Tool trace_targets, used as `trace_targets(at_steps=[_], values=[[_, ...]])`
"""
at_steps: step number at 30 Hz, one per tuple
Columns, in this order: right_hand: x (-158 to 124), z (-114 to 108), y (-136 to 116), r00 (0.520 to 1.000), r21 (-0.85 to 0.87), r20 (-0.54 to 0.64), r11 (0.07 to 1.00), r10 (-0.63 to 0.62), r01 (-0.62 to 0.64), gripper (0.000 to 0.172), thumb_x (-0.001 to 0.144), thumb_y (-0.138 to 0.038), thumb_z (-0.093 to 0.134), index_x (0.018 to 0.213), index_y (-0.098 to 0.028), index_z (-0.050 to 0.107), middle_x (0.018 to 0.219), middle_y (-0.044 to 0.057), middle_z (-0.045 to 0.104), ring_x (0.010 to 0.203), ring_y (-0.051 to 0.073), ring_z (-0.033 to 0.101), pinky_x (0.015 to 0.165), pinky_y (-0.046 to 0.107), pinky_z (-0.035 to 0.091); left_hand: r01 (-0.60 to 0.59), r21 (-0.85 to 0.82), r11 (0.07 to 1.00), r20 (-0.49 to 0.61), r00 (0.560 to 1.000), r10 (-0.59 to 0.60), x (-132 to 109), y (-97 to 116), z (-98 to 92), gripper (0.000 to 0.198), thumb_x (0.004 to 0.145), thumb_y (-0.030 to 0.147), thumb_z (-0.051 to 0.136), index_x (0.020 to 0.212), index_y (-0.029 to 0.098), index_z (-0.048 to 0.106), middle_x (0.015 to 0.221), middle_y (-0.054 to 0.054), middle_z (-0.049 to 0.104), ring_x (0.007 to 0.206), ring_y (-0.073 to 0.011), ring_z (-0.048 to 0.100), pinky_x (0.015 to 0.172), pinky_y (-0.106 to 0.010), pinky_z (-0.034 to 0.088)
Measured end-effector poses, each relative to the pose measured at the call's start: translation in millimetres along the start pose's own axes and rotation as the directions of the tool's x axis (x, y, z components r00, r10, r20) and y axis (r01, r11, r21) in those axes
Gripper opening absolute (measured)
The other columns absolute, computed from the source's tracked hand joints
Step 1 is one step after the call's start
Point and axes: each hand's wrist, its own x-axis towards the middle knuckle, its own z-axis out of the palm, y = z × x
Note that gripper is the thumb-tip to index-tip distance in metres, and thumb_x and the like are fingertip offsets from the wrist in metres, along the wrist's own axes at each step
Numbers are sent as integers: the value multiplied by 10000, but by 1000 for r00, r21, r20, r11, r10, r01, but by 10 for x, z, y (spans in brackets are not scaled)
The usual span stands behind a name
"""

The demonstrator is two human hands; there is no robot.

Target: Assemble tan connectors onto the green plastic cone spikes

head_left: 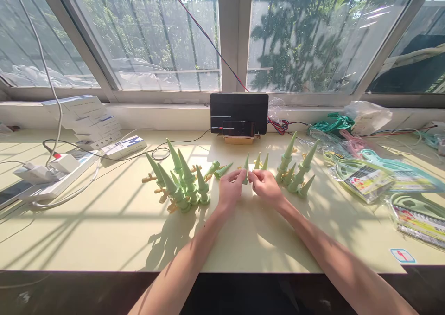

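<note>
My left hand (231,187) pinches a small pale-green cone (246,165), held point up, between thumb and fingers. Just to its right, my right hand (266,186) is closed in a pinch close to the cone's base; whatever sits in those fingertips is hidden. A cluster of green cone-topped pieces (187,180) with tan pegs stands left of my hands. Beside my left hand a loose green cone (223,170) lies on its side. Two slim cones (265,162) rise behind my right hand, and another group of cone-topped pieces (302,169) stands to the right.
A black tablet (239,108) leans at the back, a phone (238,128) before it. White boxes (93,120) and a power strip (62,180) with cables occupy the left. Bagged green-handled items (361,173) lie at right on the pale table (243,241), below the windows.
</note>
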Motion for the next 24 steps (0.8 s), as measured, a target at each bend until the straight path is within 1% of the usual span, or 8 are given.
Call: trace_targets(at_steps=[2, 3, 5, 8, 11, 14, 19, 24], values=[[1, -7, 6, 996, -121, -23, 989, -91, 87, 364, 889, -441, 516, 614, -203, 503, 469, -40, 393, 449, 111, 359, 465, 264, 286, 80, -43, 996, 60, 995, -78, 3, 2, -5, 389, 780, 517, 717, 897, 151, 776, 494, 30, 471, 372, -61, 321, 355, -228, 267], [1, -11, 6, 993, -156, -25, 982, -116, 111, 367, 895, -438, 504, 613, -203, 499, 483, -35, 402, 465, 117, 372, 477, 267, 296, 106, -61, 993, 80, 992, -101, 5, 2, -7, 403, 777, 525, 720, 908, 146, 770, 484, 37, 454, 368, -60, 317, 355, -227, 262], [2, -17, -2, 989, -201, -27, 970, -144, 136, 383, 906, -442, 488, 604, -207, 473, 505, -30, 410, 488, 122, 383, 494, 269, 303, 120, -87, 989, 94, 989, -112, 10, -2, -8, 424, 767, 537, 732, 907, 137, 756, 471, 44, 437, 365, -60, 324, 357, -225, 266], [-3, -20, -25, 980, -247, -26, 951, -197, 185, 435, 923, -474, 470, 581, -216, 396, 524, -37, 372, 513, 118, 356, 507, 267, 296, 141, -114, 983, 117, 985, -128, 18, -11, -4, 421, 770, 546, 724, 882, 140, 726, 463, 49, 435, 365, -68, 351, 364, -222, 286], [-21, -14, -52, 968, -278, -6, 930, -250, 239, 448, 921, -497, 488, 587, -214, 392, 543, -45, 346, 527, 110, 327, 510, 262, 280, 160, -123, 979, 144, 979, -142, 20, -15, 3, 367, 817, 521, 676, 754, 160, 660, 448, 53, 405, 380, -76, 381, 382, -213, 304], [-42, -7, -68, 957, -305, 5, 911, -289, 277, 414, 893, -478, 542, 601, -206, 432, 548, -49, 365, 527, 103, 340, 517, 257, 285, 175, -139, 975, 174, 973, -150, 16, -7, 10, 394, 852, 484, 635, 625, 172, 554, 456, 48, 394, 397, -69, 386, 401, -205, 302], [-54, -17, -62, 945, -301, 11, 901, -325, 314, 359, 864, -437, 588, 629, -204, 450, 556, -54, 389, 525, 98, 371, 527, 250, 303, 220, -162, 962, 224, 958, -181, 10, 1, 18, 392, 864, 472, 618, 626, 168, 553, 465, 44, 420, 403, -67, 382, 419, -212, 303], [-53, -20, -49, 943, -296, 7, 900, -331, 319, 366, 868, -431, 585, 626, -208, 425, 553, -54, 391, 522, 99, 364, 526, 251, 304, 239, -183, 954, 267, 946, -185, 17, -35, 20, 403, 855, 490, 630, 631, 161, 568, 496, 31, 457, 420, -69, 390, 427, -218, 314]])
